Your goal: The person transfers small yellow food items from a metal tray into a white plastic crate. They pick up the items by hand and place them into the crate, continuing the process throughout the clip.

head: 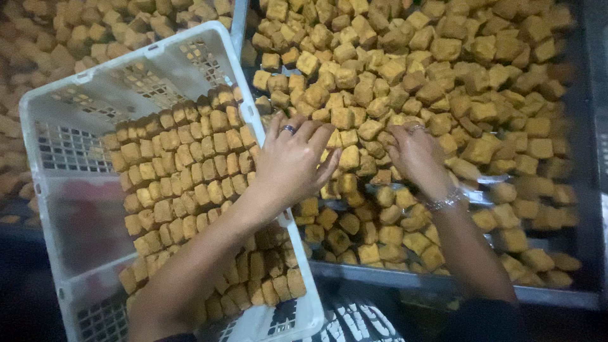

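A big metal tray [443,288] holds a loose heap of golden-brown fried tofu cubes [443,76]. Both hands rest in that heap. My left hand [292,161], a ring on one finger, lies flat with fingers spread over cubes near the tray's left side. My right hand [415,155], a bracelet at the wrist, presses down on cubes in the middle, its fingertips dug among them. A white plastic crate [57,120] stands tilted at the left, with several neat rows of the same cubes [183,171] packed inside; my left forearm crosses over its right edge.
More fried cubes [57,38] fill the space behind the crate at the upper left. The tray's metal front rim runs along the bottom right. Part of the tray floor [487,180] shows bare beside my right wrist. Dark surroundings below.
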